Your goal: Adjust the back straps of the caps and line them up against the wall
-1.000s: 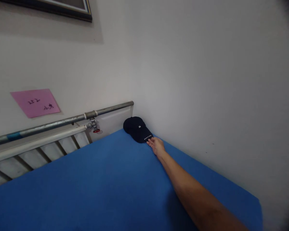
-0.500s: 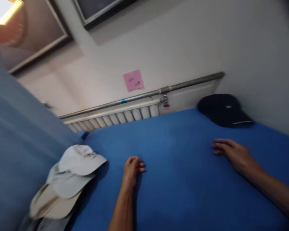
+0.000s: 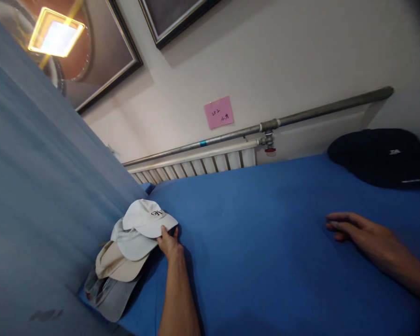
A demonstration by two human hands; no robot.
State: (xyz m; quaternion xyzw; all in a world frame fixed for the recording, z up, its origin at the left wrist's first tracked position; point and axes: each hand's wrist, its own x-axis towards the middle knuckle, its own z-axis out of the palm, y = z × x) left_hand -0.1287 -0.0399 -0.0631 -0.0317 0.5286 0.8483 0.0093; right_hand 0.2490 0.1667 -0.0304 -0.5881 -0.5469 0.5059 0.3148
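Note:
At the left, a white cap (image 3: 142, 219) with dark lettering lies on top of a row of overlapping caps. My left hand (image 3: 169, 242) pinches its brim, thumb above and fingers underneath. Below it, in turn, lie a pale grey-white cap (image 3: 133, 245), a beige cap (image 3: 118, 265) and a grey cap (image 3: 114, 301). Over the blue surface at the right hovers my right hand (image 3: 366, 235), its fingers loosely bent, a little apart and holding nothing. Beyond it a dark navy cap (image 3: 374, 156) sits against the wall.
A blue-covered bed or table (image 3: 252, 252) spreads beneath both hands. Along the left hangs a blue curtain (image 3: 49, 186), close beside the caps. Behind the far edge are a white radiator (image 3: 196, 167), a metal pipe (image 3: 234, 135) and a pink note (image 3: 219, 113) on the wall.
My left hand has moved left from the bare blue cover and taken hold of the white cap's brim. The view has shifted left; my right hand keeps its loose pose.

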